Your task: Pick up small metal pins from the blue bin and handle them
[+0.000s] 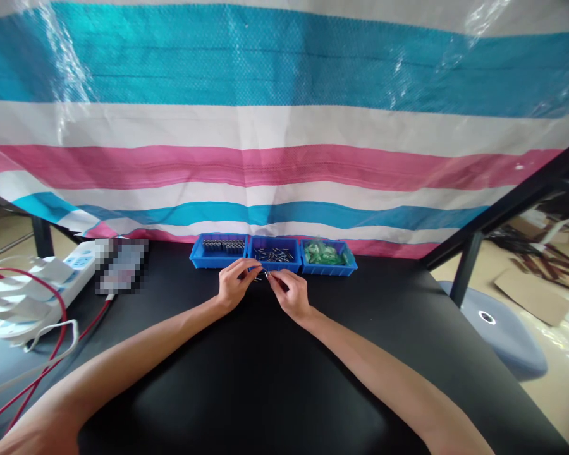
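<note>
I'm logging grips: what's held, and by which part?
The right hand seems to pinch a small metallic piece; which part, and whether the left hand holds it too, cannot be told.

Three bins (pixel 275 242) abreast on table (pixel 246 360), sheet (pixel 265 126) behind, power strip (pixel 82 258) left, stool (pixel 507 338) past right edge

From the wearer's head, one camera faces forward and down over the bench (pixel 370 303), the hands (pixel 293 294) near the frame's centre.
</note>
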Available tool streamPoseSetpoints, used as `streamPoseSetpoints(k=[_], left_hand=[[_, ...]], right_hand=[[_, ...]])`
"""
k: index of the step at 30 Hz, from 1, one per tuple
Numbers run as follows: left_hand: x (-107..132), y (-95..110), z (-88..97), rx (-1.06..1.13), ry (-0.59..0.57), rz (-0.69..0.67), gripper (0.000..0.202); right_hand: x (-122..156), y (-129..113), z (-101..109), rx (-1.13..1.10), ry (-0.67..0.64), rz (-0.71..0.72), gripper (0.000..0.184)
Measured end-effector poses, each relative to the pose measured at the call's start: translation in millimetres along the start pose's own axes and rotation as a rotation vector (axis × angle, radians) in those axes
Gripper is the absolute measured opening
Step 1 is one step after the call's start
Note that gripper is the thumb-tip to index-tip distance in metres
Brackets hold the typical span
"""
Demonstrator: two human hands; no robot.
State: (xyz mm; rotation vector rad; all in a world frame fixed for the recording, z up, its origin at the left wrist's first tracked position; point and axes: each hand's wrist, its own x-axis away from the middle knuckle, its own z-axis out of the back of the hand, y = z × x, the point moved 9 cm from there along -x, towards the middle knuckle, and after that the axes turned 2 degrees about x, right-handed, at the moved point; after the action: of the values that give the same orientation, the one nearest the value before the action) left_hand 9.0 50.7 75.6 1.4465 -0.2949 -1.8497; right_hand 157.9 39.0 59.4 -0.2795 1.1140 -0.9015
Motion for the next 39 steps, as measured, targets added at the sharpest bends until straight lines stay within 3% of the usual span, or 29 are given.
streamPoseSetpoints(k=[6, 18, 39], left_hand=[[1.9, 0.6, -1.6, 0.024, -0.023, -0.016, 0.011], [4.4, 5.7, 3.4, -0.009, 0.037, -0.116, 0.012], [5.6, 5.3, 3.7, -0.021, 0.055, -0.131, 0.013]], right_hand=[[-0.6, 1.1, -2.2, -0.033, -0.005, 0.013, 0.021], [-1.4, -3.9, 6.0, -0.010, 0.021, -0.007, 0.016], [-1.3, -6.1, 2.7, -0.007, -0.006, 0.034, 0.016]])
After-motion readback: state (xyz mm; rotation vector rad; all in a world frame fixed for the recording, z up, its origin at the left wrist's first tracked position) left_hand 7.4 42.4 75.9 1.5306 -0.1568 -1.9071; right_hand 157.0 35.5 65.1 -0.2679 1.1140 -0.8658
